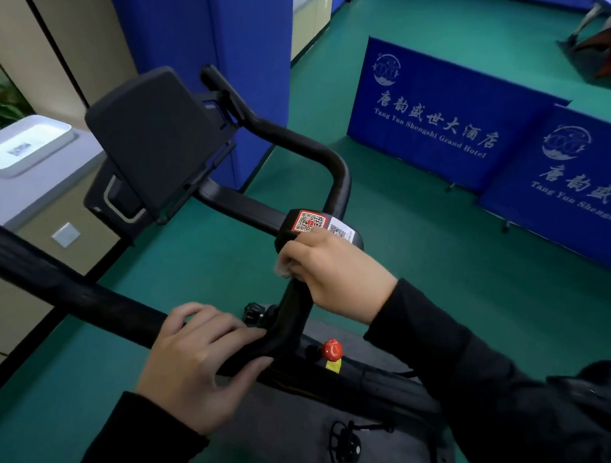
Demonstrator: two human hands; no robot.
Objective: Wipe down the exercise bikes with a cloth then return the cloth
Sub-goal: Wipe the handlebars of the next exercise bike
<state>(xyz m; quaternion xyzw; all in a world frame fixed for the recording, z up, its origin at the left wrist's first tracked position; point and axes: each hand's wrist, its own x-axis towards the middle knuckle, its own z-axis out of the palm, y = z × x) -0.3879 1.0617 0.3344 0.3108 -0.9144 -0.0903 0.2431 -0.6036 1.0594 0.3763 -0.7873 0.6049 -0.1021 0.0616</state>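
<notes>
My left hand [201,361] wraps the black, matte, curved tubular handlebar [84,293] of the exercise bike, fingers over the top and thumb beneath, steadying it. Just ahead and to its right, my right hand [332,273] is curled round a small, pale, fluffy cloth [283,269], pressing it against the bar's rising bend. The tube runs forward from this hand, past glossy red-and-white code stickers [310,221]. I reckon the right hand, being nearer, wipes along that axis.
</notes>
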